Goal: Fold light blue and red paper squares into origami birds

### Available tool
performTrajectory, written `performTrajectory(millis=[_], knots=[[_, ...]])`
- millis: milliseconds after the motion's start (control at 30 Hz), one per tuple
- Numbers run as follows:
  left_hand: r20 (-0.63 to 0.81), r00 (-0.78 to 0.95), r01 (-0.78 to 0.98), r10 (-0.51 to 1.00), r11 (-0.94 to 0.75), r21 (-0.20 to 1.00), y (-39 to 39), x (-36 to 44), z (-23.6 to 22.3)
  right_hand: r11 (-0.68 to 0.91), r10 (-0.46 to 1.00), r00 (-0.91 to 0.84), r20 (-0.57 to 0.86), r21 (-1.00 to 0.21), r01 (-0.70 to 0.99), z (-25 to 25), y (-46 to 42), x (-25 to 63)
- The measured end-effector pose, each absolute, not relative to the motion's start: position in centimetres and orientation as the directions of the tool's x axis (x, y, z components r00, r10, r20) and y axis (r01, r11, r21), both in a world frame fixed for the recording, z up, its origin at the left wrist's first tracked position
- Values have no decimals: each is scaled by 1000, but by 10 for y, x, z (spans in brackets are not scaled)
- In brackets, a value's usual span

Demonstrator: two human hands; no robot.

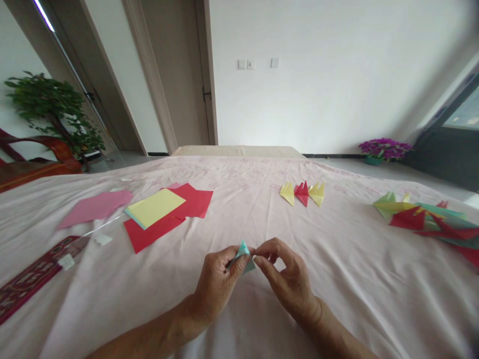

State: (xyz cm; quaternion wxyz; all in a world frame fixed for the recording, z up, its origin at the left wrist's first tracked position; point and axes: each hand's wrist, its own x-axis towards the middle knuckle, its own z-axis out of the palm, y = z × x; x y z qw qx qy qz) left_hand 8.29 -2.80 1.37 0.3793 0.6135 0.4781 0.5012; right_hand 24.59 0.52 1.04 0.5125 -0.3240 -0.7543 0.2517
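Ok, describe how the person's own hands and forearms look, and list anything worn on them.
The left hand and right hand are both bare, without gloves. No ring, watch or bracelet shows. The left forearm and right forearm are uncovered as far as the view reaches, with no sleeve visible.

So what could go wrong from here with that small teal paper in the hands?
The left hand's thumb covers part of the teal paper, so a fold there could go crooked unseen. Pinching too hard might crumple it. The tablecloth is rumpled; a tug on it could shift the three small folded pieces.
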Motion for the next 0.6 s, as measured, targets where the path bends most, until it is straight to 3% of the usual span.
performTrajectory(millis=[300,433,600], knots=[[337,176,334,925,-378,863,-30,81,12,619,763,-346,546,-772,146,13,5,246],[220,141,268,965,-251,930,-29,84,12,538,823,-278,495,-836,104,15,6,245],[6,120,42,993,-11,999,-25,87,5,300,947,-132,291,-953,50,8,8,246]])
